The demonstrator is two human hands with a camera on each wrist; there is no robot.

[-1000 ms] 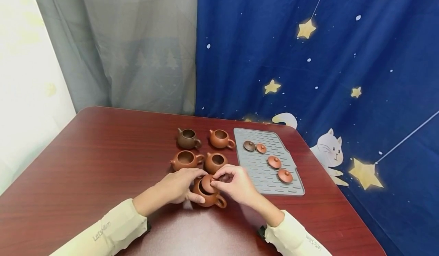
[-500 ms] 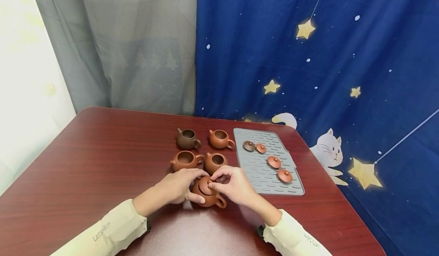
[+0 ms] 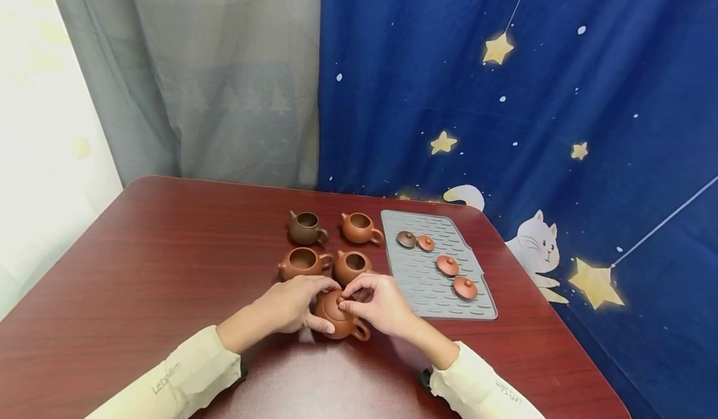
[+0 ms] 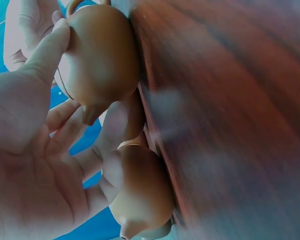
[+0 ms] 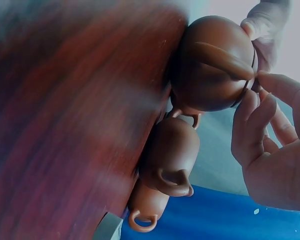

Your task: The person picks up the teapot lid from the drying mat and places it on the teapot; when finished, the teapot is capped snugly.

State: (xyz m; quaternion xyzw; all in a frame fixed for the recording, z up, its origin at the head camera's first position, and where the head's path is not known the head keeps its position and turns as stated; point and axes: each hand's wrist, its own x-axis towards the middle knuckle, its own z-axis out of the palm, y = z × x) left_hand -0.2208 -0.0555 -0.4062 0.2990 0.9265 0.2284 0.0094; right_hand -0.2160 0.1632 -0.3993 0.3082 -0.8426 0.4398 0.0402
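Note:
A reddish-brown clay teapot (image 3: 343, 329) stands on the table nearest me, its loop handle toward the right. My left hand (image 3: 293, 307) holds its body from the left, thumb on the near side and fingers on the far side. The lid (image 3: 332, 308) sits over the opening. Thumb and fingers of my right hand (image 3: 382, 307) pinch the lid's knob from the right. The left wrist view shows the teapot's spout (image 4: 92, 114) close to the fingers of my left hand (image 4: 35, 145). In the right wrist view, my right hand (image 5: 275, 145) is at the lid side of the teapot (image 5: 212, 65).
Behind stand several lidless teapots: a dark brown one (image 3: 300, 230), and reddish ones at far right (image 3: 357, 230), left (image 3: 293, 268) and just behind my hands (image 3: 349, 269). A grey mat (image 3: 417, 282) on the right bears several loose lids (image 3: 464, 288). Curtains (image 3: 392, 95) hang behind the table.
The lid was tilted over the opening and has come down leftward until it lies nearly flat on the teapot. My right hand followed it slightly left. My left hand has stayed put.

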